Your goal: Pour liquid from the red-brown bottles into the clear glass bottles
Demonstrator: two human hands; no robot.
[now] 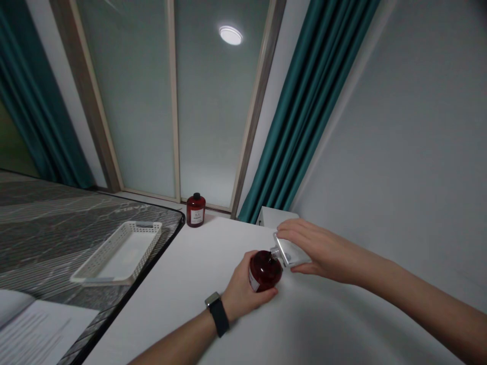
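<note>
My left hand point(243, 289) is wrapped round a dark red bottle point(265, 271) with a pale label, low over the white table. In my right hand point(308, 248) is a clear, flat-sided bottle point(291, 252), tipped on its side. The clear bottle's threaded neck meets the top of the red bottle, which shows no cap. Whether liquid passes between them I cannot make out. Farther back on the table stands a second red bottle point(196, 210), upright, with a black cap and a white label.
Left of the white table point(182, 268) is a dark marble-patterned surface point(76, 213). On it lie a white perforated tray point(117, 253) and an open book point(41, 329). Behind are a frosted sliding door point(137, 101) and green curtains point(304, 101). A white box point(276, 217) sits near the wall.
</note>
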